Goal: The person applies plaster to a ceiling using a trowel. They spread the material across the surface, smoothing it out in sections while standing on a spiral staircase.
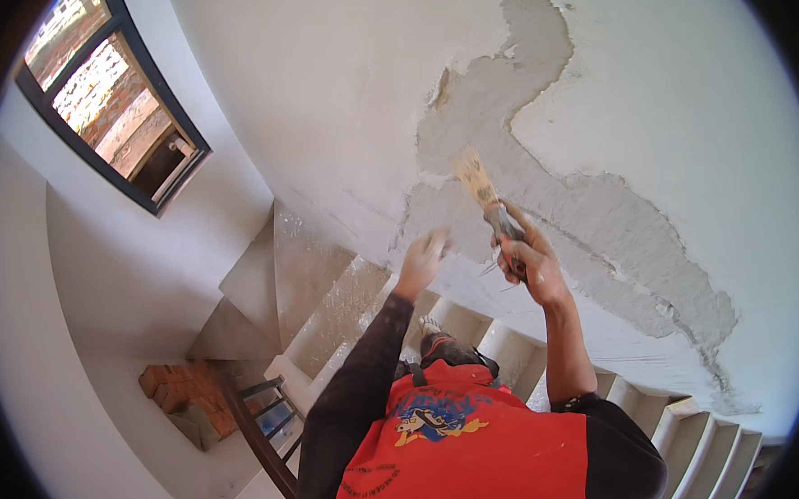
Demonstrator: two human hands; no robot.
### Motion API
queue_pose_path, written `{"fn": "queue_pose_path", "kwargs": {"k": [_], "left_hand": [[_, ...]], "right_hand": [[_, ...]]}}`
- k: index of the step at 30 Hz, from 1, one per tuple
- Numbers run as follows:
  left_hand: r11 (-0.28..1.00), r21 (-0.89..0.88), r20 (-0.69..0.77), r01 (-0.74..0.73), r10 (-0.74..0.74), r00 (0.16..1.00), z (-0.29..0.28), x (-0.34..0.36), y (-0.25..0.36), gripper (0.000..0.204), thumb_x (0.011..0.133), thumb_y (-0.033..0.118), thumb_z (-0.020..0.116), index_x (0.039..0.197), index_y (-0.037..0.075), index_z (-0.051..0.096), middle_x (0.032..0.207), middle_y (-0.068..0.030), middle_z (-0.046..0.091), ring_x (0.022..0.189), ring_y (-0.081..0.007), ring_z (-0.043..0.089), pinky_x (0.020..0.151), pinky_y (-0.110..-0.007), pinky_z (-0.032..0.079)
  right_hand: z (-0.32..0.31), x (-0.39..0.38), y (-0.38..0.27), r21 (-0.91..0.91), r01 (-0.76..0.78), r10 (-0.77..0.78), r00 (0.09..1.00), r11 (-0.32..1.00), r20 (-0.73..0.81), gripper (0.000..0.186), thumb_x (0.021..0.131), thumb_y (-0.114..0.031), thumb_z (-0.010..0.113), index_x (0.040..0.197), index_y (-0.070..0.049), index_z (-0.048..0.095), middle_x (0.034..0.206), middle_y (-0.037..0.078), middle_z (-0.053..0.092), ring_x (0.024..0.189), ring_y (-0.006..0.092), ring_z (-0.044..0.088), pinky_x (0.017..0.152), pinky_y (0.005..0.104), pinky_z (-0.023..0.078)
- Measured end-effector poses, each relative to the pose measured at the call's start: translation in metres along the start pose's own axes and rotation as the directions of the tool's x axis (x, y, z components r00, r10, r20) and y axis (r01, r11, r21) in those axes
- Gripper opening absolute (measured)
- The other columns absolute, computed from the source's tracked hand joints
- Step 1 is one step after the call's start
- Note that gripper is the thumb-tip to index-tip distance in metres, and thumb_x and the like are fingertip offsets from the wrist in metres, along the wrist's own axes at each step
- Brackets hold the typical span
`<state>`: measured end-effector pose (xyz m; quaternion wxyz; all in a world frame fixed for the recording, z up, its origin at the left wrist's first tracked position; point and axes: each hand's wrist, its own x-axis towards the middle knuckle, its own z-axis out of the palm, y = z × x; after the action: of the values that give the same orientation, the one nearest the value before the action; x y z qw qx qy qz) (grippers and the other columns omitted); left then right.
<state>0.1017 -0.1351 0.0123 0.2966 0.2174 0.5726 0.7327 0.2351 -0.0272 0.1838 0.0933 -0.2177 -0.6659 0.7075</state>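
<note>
My right hand (536,260) grips the grey-and-red handle of a putty knife (478,178), whose pale, stained blade points up over the wall. My left hand (425,259) is raised beside it, left of the knife and in front of the wall; its fingertips are blurred, so I cannot tell whether it holds anything. Behind both hands, a rough grey patch (534,66) with ragged edges runs diagonally across the white wall (662,91), from near the top down to the lower right.
Dusty winder stairs (317,308) curve below me and descend or rise along the wall. A dark railing (250,420) stands at lower left, with orange bricks (172,388) beyond it. A dark-framed window (117,111) is in the curved wall at upper left.
</note>
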Motion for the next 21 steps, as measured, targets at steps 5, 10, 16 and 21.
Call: {"fn": "queue_pose_path", "kwargs": {"k": [5, 10, 16, 21], "left_hand": [[0.929, -0.339, 0.333, 0.151, -0.031, 0.942, 0.072, 0.064, 0.130, 0.037, 0.101, 0.037, 0.042, 0.108, 0.005, 0.058, 0.092, -0.0061, 0.063, 0.086, -0.0150, 0.061, 0.080, -0.031, 0.049], [0.848, -0.471, 0.284, 0.244, -0.116, 0.952, 0.108, 0.088, 0.137, 0.030, 0.100, 0.034, 0.044, 0.098, 0.007, 0.058, 0.081, -0.0029, 0.059, 0.077, -0.0121, 0.059, 0.067, -0.028, 0.048], [0.769, -0.597, 0.196, 0.228, -0.136, 0.971, 0.134, 0.093, 0.130, 0.031, 0.099, 0.037, 0.046, 0.097, 0.009, 0.058, 0.081, 0.0001, 0.056, 0.070, -0.0111, 0.054, 0.063, -0.027, 0.045], [0.741, -0.643, 0.210, 0.196, -0.075, 0.975, 0.125, 0.115, 0.143, 0.032, 0.100, 0.037, 0.043, 0.097, 0.008, 0.057, 0.081, 0.0004, 0.055, 0.070, -0.0107, 0.052, 0.063, -0.027, 0.044]], "right_hand": [[0.007, 0.029, -0.038, -0.099, 0.144, -0.156, 0.979, 0.985, -0.130, 0.062, 0.089, -0.008, 0.050, 0.147, -0.008, 0.027, 0.081, 0.004, 0.050, 0.056, 0.0083, 0.046, 0.043, 0.0235, 0.037], [-0.005, 0.032, -0.049, -0.179, 0.189, -0.226, 0.950, 0.966, -0.218, 0.057, 0.089, -0.008, 0.049, 0.144, -0.006, 0.034, 0.075, 0.002, 0.051, 0.051, 0.0076, 0.046, 0.042, 0.0235, 0.037], [-0.030, 0.044, -0.043, -0.551, 0.192, -0.383, 0.888, 0.812, -0.255, 0.046, 0.091, -0.008, 0.047, 0.137, -0.002, 0.045, 0.073, 0.006, 0.056, 0.050, 0.0069, 0.046, 0.048, 0.0263, 0.042], [-0.024, 0.064, -0.058, -0.719, 0.203, -0.481, 0.852, 0.664, -0.205, 0.043, 0.092, -0.010, 0.046, 0.134, -0.001, 0.047, 0.105, 0.026, 0.063, 0.098, 0.0323, 0.063, 0.083, 0.0353, 0.047]]}}
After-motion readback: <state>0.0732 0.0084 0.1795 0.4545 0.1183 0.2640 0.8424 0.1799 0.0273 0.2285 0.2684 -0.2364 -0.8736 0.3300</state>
